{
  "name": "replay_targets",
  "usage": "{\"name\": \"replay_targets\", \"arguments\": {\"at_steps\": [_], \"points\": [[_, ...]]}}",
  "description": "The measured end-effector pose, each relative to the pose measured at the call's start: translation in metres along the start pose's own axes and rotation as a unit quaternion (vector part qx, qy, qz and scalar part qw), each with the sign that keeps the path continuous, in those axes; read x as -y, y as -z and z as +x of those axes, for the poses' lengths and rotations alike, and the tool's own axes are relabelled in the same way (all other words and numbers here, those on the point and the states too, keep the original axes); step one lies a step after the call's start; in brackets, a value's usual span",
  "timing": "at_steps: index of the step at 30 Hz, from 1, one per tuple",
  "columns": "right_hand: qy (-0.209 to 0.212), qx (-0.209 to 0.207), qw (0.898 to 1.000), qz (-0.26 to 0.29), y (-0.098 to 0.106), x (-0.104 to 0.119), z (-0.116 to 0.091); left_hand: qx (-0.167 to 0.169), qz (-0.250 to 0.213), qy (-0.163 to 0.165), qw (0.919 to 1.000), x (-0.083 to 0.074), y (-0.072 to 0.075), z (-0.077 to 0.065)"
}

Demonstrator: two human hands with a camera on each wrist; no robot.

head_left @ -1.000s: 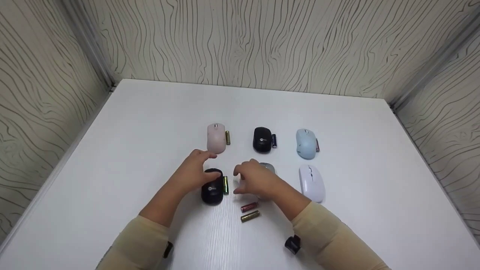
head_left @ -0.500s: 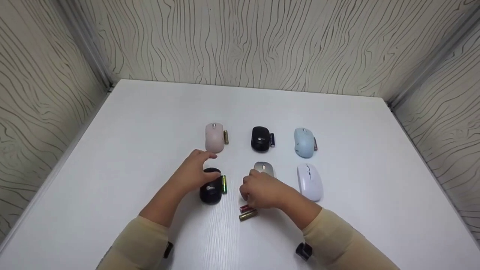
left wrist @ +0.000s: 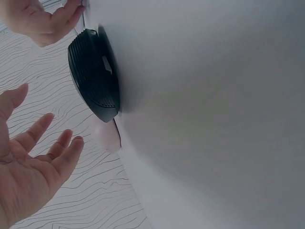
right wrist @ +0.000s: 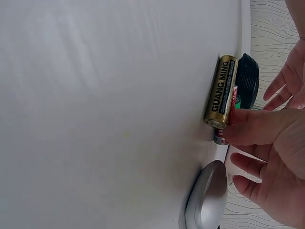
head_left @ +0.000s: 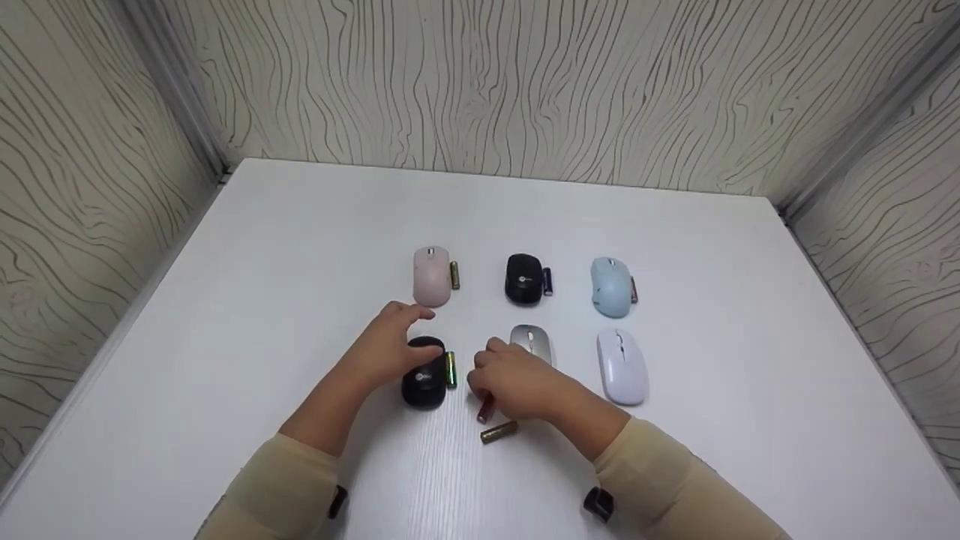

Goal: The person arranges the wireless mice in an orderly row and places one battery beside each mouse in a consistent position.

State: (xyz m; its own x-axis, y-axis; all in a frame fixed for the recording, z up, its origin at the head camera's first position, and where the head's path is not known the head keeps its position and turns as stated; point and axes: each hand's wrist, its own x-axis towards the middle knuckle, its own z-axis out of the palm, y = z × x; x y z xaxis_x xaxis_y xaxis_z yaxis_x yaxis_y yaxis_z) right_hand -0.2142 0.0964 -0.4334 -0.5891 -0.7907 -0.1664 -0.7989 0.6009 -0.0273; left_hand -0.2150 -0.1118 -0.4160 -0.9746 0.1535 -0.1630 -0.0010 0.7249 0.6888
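Note:
My right hand [head_left: 517,382] pinches a red battery [head_left: 486,409] between thumb and fingers, low over the table in front of the grey mouse [head_left: 531,340]. A gold battery [head_left: 499,433] lies just nearer to me; its lettering shows in the right wrist view, where that gold battery [right wrist: 221,90] partly covers the red one. My left hand [head_left: 386,343] hovers with spread fingers over the near black mouse [head_left: 424,386], holding nothing. In the left wrist view, a gap shows between the left hand [left wrist: 33,167] and the black mouse [left wrist: 90,76]. A green battery [head_left: 451,370] lies along that mouse's right side.
Behind stand a pink mouse [head_left: 432,277], another black mouse [head_left: 523,279] and a light blue mouse [head_left: 612,288], each with a battery at its right side. A white mouse [head_left: 622,367] sits right of the grey one. Patterned panels [head_left: 480,90] border the white table [head_left: 225,300].
My right hand has come down from beside the grey mouse and taken hold of the red battery, which has turned away from the gold one. My left hand has stayed in place.

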Motion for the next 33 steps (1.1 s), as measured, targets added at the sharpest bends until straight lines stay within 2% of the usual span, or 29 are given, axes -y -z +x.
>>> {"name": "replay_targets", "arguments": {"at_steps": [3,8,16,24,29,33], "points": [[-0.009,-0.002,1.000,0.010,0.001,-0.002,-0.001,-0.002,0.002,0.001,1.0000,0.001,0.000,0.000],[-0.056,-0.016,0.998,0.020,0.002,-0.006,-0.006,-0.003,-0.001,-0.001,1.0000,0.002,0.000,0.000],[-0.103,-0.030,0.994,-0.024,-0.002,0.001,-0.007,0.002,-0.003,-0.003,1.0000,0.002,-0.002,0.001],[-0.114,-0.019,0.993,-0.024,-0.008,0.008,-0.004,0.001,-0.004,-0.008,1.0000,0.003,-0.003,0.002],[-0.115,-0.032,0.993,-0.021,-0.009,0.007,-0.005,0.002,-0.006,-0.007,1.0000,0.002,-0.003,0.001],[-0.118,-0.022,0.993,-0.014,-0.008,0.006,-0.006,0.001,-0.004,-0.010,0.9999,0.002,-0.003,0.000]]}}
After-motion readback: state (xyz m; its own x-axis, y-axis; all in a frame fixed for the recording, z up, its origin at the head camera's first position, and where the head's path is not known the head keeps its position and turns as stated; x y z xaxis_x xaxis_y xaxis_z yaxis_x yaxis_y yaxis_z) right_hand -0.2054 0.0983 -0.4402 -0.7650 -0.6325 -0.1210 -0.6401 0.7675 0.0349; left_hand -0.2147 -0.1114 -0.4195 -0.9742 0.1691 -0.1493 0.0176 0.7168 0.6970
